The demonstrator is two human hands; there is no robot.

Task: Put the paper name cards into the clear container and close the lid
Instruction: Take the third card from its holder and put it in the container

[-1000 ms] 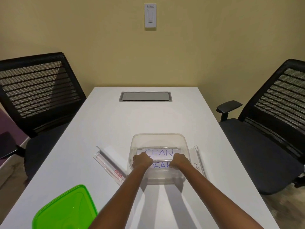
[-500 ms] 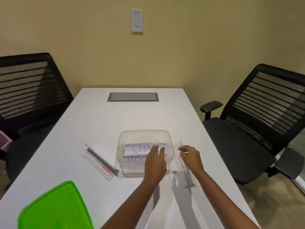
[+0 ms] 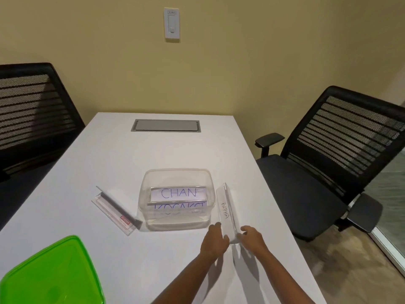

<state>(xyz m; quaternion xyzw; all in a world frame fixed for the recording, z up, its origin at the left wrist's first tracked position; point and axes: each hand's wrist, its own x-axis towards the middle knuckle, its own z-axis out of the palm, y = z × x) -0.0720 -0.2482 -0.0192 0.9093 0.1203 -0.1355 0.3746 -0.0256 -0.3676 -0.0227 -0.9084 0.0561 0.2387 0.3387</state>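
Both forearms extend forward, bare, converging near the table's right edge. Left hand (image 3: 213,239) and right hand (image 3: 252,239) face each other, fingers curled, pinching the near end of the ALPHA name card (image 3: 225,212) between them.

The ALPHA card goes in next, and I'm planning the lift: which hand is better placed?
Probably the right hand: it grips the ALPHA card's near end from the outer side. The left hand sits between the card and the clear container.

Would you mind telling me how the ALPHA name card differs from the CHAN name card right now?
The ALPHA card stands on the table right of the clear container; the CHAN card sits inside it. ALPHA's lettering runs sideways; CHAN's reads level. The left hand and right hand grip ALPHA's near end; nothing touches CHAN. Both are white, hand-lettered.
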